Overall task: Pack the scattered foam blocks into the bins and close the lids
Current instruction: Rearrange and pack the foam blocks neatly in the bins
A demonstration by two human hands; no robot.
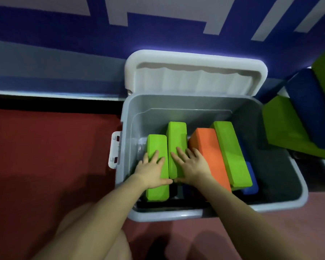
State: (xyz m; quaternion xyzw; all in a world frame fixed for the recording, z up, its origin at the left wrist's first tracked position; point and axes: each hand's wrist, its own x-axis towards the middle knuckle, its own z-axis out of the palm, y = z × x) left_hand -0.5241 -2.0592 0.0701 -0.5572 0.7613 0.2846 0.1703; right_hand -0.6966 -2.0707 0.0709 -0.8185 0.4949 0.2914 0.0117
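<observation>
A grey bin (274, 201) stands on the red floor (45, 147) against the blue wall, its white lid (195, 76) hinged up at the far side. Inside, foam blocks stand side by side: two green blocks (156, 145) (176, 132) at the left, then an orange block (208, 147), a third green block (231, 152) and a blue block (250, 182) below it. The left hand (152, 171) lies flat, fingers spread, on the leftmost green block; the right hand (191, 166) lies flat across its neighbour and the orange one, while more green and blue blocks (296, 119) lie outside to the right.
</observation>
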